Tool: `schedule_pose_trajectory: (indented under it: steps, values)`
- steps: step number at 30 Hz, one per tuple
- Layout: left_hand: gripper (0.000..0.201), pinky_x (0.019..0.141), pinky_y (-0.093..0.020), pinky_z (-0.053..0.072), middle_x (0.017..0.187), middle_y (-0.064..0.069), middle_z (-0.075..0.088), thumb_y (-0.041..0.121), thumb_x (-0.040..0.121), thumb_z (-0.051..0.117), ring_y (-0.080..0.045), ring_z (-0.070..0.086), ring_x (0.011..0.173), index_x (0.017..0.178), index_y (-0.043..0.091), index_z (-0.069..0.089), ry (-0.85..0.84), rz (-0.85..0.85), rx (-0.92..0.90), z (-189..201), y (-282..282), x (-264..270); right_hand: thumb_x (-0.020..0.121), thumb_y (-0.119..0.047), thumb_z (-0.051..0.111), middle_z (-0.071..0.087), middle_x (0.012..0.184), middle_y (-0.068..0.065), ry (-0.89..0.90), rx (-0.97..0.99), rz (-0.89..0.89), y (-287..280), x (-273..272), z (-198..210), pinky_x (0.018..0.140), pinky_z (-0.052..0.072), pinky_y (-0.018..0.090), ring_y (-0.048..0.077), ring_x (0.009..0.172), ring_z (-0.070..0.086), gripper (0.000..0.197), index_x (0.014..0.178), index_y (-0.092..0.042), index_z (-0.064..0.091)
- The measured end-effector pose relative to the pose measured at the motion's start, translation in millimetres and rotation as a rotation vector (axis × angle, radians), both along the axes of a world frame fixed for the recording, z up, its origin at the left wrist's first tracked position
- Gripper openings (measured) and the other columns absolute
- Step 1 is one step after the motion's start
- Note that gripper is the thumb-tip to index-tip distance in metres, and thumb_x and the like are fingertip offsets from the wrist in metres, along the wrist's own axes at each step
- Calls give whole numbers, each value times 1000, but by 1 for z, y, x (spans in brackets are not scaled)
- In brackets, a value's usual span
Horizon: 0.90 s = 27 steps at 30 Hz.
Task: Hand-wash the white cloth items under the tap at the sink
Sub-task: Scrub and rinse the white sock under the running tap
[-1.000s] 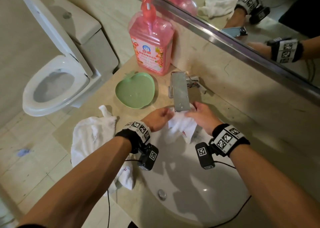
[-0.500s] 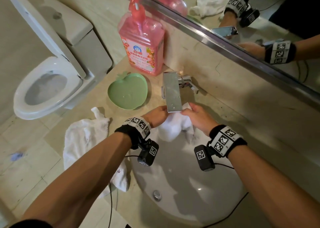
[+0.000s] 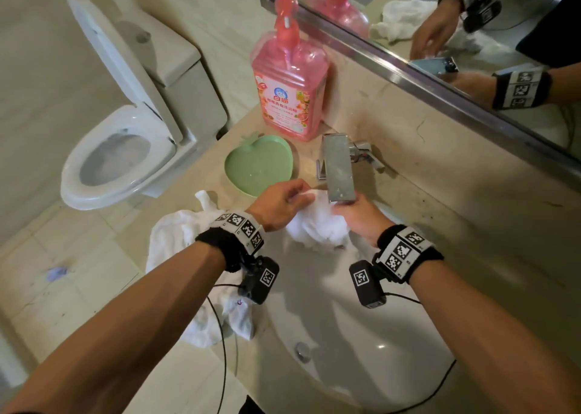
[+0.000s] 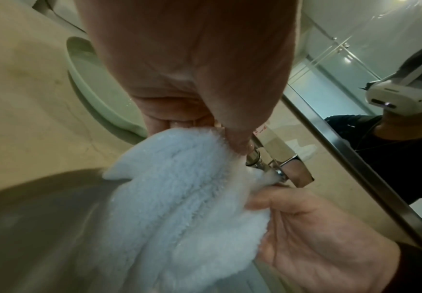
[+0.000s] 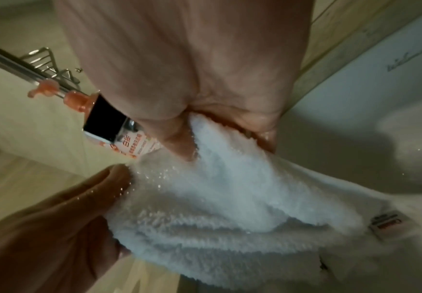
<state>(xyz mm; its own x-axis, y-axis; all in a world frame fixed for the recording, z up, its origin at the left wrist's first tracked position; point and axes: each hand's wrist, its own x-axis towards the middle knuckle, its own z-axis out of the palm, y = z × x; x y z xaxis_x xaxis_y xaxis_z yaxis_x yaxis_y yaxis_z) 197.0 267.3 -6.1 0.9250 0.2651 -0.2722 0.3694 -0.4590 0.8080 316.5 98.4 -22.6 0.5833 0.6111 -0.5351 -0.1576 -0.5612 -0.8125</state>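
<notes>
A wet white terry cloth (image 3: 317,224) hangs bunched under the square chrome tap (image 3: 338,171), over the white basin (image 3: 361,335). My left hand (image 3: 283,204) pinches its left top edge between thumb and fingers. My right hand (image 3: 358,217) grips the right side just below the spout. In the left wrist view the cloth (image 4: 179,198) runs from my left hand (image 4: 192,103) down to my right hand (image 4: 317,237). From the right wrist, the cloth (image 5: 230,198) shows water drops and a small label (image 5: 388,225). More white cloth (image 3: 188,250) lies heaped on the counter left of the basin.
A pink pump bottle of detergent (image 3: 289,89) stands against the wall by the tap. A green apple-shaped dish (image 3: 259,165) sits left of the tap. An open toilet (image 3: 125,149) is at the left. The mirror (image 3: 456,36) runs above the counter.
The cloth has gone from spread out to bunched up beneath the spout. Both hands moved slightly up and closer together, and my head view shifted right.
</notes>
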Motion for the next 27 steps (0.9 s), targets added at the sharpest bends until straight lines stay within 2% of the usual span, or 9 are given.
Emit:
schedule_pose_trajectory:
  steps: [4, 7, 11, 15, 18, 20, 22, 25, 27]
  values:
    - [17, 83, -40, 49, 91, -1, 66, 34, 99, 55, -23, 61, 87, 96, 20, 63, -19, 31, 4, 2, 5, 1, 87, -24, 76, 70, 95, -7, 20, -15, 56, 6, -9, -3, 80, 50, 28, 12, 93, 65, 12, 93, -29, 67]
    - [15, 90, -42, 50, 102, -4, 67, 30, 94, 56, -26, 62, 98, 103, 19, 62, 77, 21, -63, -1, 4, 4, 91, -35, 72, 71, 104, -13, 7, 15, 57, 7, -8, -4, 82, 49, 25, 8, 103, 65, 11, 101, -36, 69]
    - [18, 86, -41, 52, 101, -6, 65, 15, 88, 61, -28, 62, 92, 105, 17, 55, 189, 54, -80, -12, -2, 8, 94, -24, 68, 74, 115, 3, 47, 10, -30, -1, 3, -4, 106, 47, 47, 26, 116, 64, 22, 115, -22, 73]
    - [31, 81, -29, 38, 119, -8, 62, 25, 96, 52, -20, 54, 96, 124, 12, 57, 269, -24, 58, -25, -17, 20, 96, -20, 61, 76, 106, 0, 34, 37, -58, -10, 9, -2, 92, 56, 42, 26, 107, 69, 20, 112, -26, 73]
    - [36, 88, -29, 38, 129, -11, 61, 29, 100, 45, -23, 55, 105, 131, 14, 57, 324, -33, 4, -29, -30, 33, 96, -35, 62, 77, 103, -2, 45, 78, -123, -18, 17, 0, 87, 59, 45, 23, 100, 73, 19, 111, -31, 73]
    - [36, 94, -29, 39, 131, -6, 62, 31, 99, 48, -24, 57, 114, 132, 21, 59, 308, -3, -39, -28, -36, 39, 91, -34, 69, 78, 92, -6, 20, 88, -150, -24, 21, 1, 67, 61, 35, 17, 87, 75, 11, 101, -34, 74]
    - [32, 93, -30, 42, 126, -5, 65, 30, 98, 52, -21, 60, 111, 127, 23, 63, 237, 10, -74, -26, -41, 44, 82, -30, 78, 77, 84, -9, -25, 57, -149, -32, 24, -1, 54, 56, 23, 9, 76, 74, 11, 90, -35, 73]
    - [30, 88, -30, 45, 119, -8, 68, 31, 98, 55, -23, 63, 106, 122, 16, 65, 178, -30, -55, -21, -46, 50, 74, -36, 86, 75, 96, -10, -25, -53, -79, -43, 27, -6, 72, 59, 29, 10, 90, 73, 30, 97, -29, 69]
    - [32, 86, -27, 41, 117, -6, 66, 32, 99, 53, -21, 61, 103, 125, 16, 63, 184, -107, -2, -17, -47, 53, 73, -38, 88, 65, 112, -15, -23, -129, 15, -46, 25, -6, 82, 52, 28, 13, 103, 65, 48, 110, -27, 58]
